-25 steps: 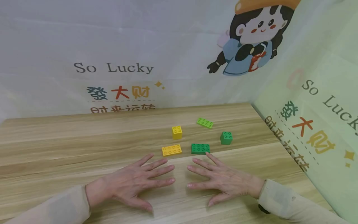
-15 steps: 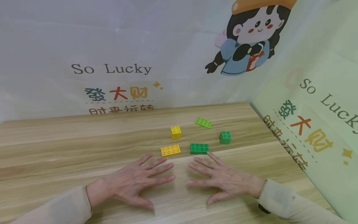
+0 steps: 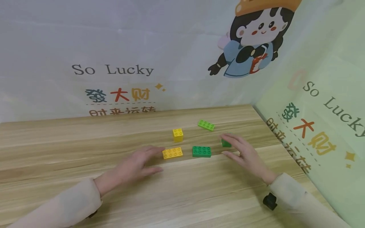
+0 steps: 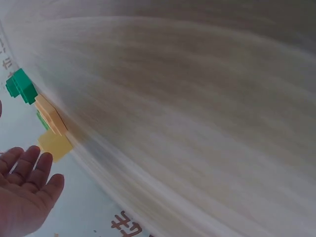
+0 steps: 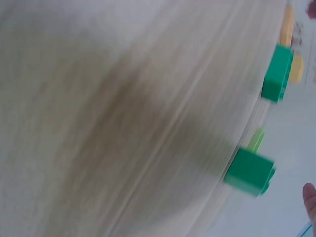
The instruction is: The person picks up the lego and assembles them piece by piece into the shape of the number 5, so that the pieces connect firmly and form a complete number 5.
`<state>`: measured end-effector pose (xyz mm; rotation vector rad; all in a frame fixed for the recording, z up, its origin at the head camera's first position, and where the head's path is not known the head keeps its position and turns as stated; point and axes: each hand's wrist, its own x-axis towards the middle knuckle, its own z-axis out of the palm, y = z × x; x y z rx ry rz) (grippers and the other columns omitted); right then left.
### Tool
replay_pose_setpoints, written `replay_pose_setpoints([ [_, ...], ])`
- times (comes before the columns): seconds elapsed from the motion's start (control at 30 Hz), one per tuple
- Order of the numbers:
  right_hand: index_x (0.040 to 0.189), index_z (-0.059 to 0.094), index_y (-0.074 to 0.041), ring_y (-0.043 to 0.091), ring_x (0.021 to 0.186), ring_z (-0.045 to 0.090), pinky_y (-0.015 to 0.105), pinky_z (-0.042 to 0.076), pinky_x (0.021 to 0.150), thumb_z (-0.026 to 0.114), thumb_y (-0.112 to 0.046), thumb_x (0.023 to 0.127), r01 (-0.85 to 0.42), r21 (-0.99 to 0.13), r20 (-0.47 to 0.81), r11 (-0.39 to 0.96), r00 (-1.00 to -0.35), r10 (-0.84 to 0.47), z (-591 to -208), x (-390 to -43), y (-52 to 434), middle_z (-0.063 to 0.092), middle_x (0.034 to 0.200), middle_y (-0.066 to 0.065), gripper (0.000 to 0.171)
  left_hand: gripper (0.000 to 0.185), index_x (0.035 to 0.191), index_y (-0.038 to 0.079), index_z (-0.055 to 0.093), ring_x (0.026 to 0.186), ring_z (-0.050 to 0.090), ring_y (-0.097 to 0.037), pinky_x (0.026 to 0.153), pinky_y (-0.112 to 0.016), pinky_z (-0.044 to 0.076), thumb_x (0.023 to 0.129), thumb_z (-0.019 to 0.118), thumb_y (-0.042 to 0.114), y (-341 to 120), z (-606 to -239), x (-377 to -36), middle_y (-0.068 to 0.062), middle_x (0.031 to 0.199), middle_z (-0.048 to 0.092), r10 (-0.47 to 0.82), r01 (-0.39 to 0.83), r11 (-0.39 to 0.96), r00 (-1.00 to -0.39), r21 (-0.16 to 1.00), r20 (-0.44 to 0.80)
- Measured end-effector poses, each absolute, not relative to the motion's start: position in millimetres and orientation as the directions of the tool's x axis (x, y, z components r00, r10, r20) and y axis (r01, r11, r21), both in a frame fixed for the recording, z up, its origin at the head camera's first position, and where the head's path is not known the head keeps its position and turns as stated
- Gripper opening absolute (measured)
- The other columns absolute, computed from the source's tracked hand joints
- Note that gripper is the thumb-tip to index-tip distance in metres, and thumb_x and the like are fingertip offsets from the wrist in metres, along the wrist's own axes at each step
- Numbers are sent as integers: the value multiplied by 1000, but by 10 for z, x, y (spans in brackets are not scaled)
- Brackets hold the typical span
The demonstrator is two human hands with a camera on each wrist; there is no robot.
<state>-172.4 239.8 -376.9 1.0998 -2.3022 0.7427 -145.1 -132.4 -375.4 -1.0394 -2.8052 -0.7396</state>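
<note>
My left hand is turned on its side in the head view, thumb apart from relaxed fingers. Its fingertips are right at the left end of the flat yellow building brick. Farther right, my right hand reaches over the tall green building brick, hiding much of it. A gap separates thumb and fingers there, and the right wrist view shows the tall green brick apart from the visible fingertip. Between the hands lies a long dark green brick, studs up.
Behind the flat yellow brick stands a tall yellow brick. A thin lime green brick lies farther back on the wooden table. Printed cloth hangs along the table's back and right edges.
Both hands have left their spread, palm-down pose and turned on their sides. The right moved forward and right to the tall green brick; the left moved forward to the flat yellow brick.
</note>
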Motion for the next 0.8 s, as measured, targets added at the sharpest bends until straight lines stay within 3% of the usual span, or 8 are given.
replay_pose_setpoints([
  [0.07, 123, 56, 5, 33, 106, 56, 24, 44, 93, 68, -12, 85, -761, -318, 631, 566, -615, -472, -3768, -1784, 2461, 59, 119, 21, 43, 60, 130, 5, 53, 109, 58, -25, 90, -42, 48, 81, 73, 33, -1291, -3764, -1501, -10, 124, 60, 534, 555, 677, -822, 483, 196],
  [0.17, 121, 56, 7, 36, 102, 58, 41, 50, 84, 72, 5, 75, -659, -435, 591, 614, -723, -357, -3772, -1855, 2541, 60, 115, 24, 48, 57, 127, 3, 55, 104, 60, -26, 86, -42, 49, 81, 74, 30, -1235, -3785, -1574, -12, 119, 62, 462, 466, 695, -873, 547, 157],
  [0.27, 122, 54, 9, 40, 103, 57, 53, 49, 81, 70, 5, 78, -534, -561, 492, 632, -830, -263, -3776, -1899, 2603, 58, 117, 28, 47, 56, 125, 2, 56, 103, 59, -26, 87, -43, 48, 79, 76, 28, -1188, -3806, -1631, -12, 116, 63, 413, 401, 712, -903, 577, 118],
  [0.37, 126, 49, 11, 42, 105, 54, 53, 48, 85, 68, 1, 82, -429, -653, 378, 624, -899, -221, -3791, -1937, 2649, 54, 120, 30, 49, 56, 122, 2, 58, 102, 59, -25, 88, -43, 47, 77, 78, 27, -1150, -3828, -1668, -11, 112, 63, 383, 361, 731, -919, 578, 89],
  [0.53, 130, 43, 14, 44, 106, 55, 50, 48, 88, 68, -1, 83, -338, -717, 243, 609, -941, -236, -3843, -2016, 2668, 52, 120, 33, 55, 52, 116, 1, 60, 97, 57, -23, 87, -40, 48, 73, 80, 24, -1085, -3885, -1709, -10, 107, 62, 371, 347, 751, -925, 562, 76],
  [0.8, 128, 44, 15, 43, 102, 58, 49, 48, 87, 69, -1, 83, -314, -697, 179, 645, -947, -267, -3915, -2081, 2650, 56, 115, 31, 54, 46, 110, 2, 62, 94, 55, -21, 85, -40, 47, 73, 80, 23, -972, -3910, -1749, -9, 105, 61, 353, 327, 783, -934, 530, 56],
])
